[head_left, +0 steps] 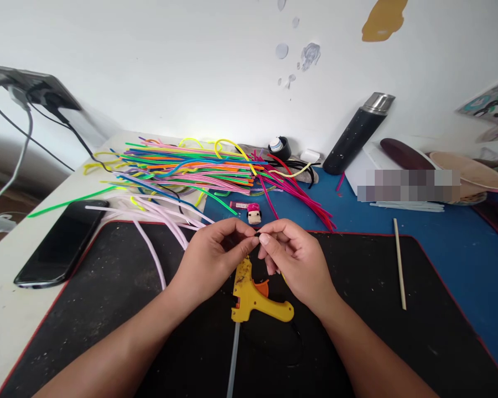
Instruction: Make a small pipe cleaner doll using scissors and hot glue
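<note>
My left hand [216, 257] and my right hand [296, 257] meet above the middle of the black mat, fingertips pinched together. Between them is a tiny dark piece [257, 234], mostly hidden by the fingers, so its kind does not show. Just below the hands lies a yellow hot glue gun [244, 298] with an orange trigger, a glue stick [233, 354] running out of its back end. Right behind the fingertips stands a small doll head [254, 214] with a pink top and dark eyes.
Many colourful pipe cleaners [182, 166] are heaped at the back, with pale pink ones [151, 249] reaching onto the mat [128, 265]. A phone [62, 243] lies left. A thin wooden stick [399, 265] lies right, and a black thermos [357, 135] leans on the wall.
</note>
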